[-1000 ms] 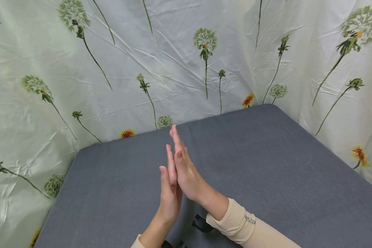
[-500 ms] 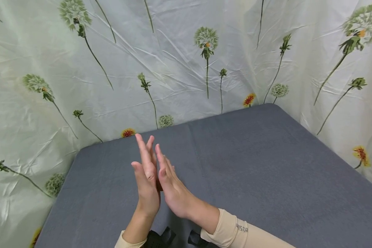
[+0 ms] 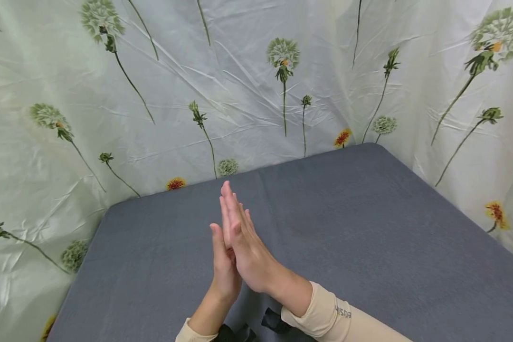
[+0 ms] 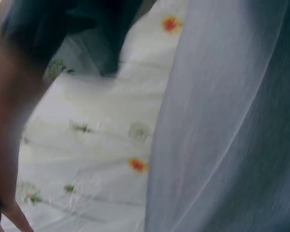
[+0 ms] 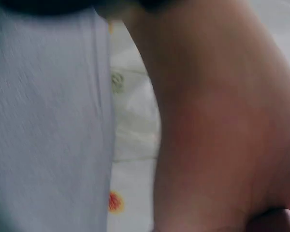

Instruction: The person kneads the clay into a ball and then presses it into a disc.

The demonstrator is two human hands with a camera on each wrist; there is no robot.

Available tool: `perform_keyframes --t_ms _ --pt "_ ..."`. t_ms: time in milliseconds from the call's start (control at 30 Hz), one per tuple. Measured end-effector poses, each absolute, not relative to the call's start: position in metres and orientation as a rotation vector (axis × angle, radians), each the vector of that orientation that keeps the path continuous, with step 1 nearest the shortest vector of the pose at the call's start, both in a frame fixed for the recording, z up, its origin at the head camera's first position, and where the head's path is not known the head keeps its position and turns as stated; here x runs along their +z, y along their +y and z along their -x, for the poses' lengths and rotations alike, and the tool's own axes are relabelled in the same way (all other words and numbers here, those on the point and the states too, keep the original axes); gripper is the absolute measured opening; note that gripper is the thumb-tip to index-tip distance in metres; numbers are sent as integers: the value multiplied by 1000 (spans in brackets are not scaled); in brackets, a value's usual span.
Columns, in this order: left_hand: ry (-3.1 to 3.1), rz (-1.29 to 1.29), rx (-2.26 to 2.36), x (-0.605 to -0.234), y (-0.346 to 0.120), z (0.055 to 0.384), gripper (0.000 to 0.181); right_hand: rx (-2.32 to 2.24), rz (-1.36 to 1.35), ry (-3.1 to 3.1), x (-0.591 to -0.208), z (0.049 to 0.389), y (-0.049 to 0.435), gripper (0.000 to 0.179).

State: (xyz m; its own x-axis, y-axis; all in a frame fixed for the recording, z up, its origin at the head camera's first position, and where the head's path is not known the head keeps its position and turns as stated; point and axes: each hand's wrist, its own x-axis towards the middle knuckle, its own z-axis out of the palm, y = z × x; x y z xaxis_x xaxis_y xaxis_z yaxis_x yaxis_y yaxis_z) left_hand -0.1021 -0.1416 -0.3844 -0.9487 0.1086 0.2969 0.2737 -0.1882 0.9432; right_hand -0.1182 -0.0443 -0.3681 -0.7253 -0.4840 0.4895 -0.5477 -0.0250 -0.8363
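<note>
Palm to palm, my left hand point(image 3: 226, 266) and right hand point(image 3: 253, 256) are raised above the grey surface in the head view. Their fingers are straight and point up and away from me. The right hand covers much of the left palm and fingers, while the left thumb stands up on the near side. No object shows between them. Each wrist carries a black device point(image 3: 275, 321) under a beige sleeve point(image 3: 320, 311). The right wrist view is mostly filled by a blurred wrist and hand point(image 5: 217, 130); a blurred hand edge point(image 4: 7, 145) lines the left of the left wrist view.
A flat grey cloth-covered surface point(image 3: 346, 213) spreads below the hands, with rounded far corners. Behind it and along both sides hangs a white curtain point(image 3: 248, 104) printed with dandelions and small orange flowers, close against the surface's edges.
The joined hands swung left and nearer half a second ago, with a gap between the fingertips. Now they are back to the right, fingers closer together, slightly lower than one second ago.
</note>
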Motion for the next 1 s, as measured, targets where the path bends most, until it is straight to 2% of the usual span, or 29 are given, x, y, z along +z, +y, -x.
perform_keyframes --t_ms 167,367,700,1000 --pt "-1973 575 -2324 -386 -131 93 70 1981 -1097 -2072 -368 137 -38 86" --pt "-1963 606 -2337 -370 -131 83 74 2132 -1036 -2051 -374 148 -37 94" --pt "-1900 450 -2197 -353 -162 89 78 2172 -1179 -2230 -394 128 -56 81" --pt "-1872 307 -2249 -367 -170 102 80 2189 -1356 -2086 -377 110 -59 90"
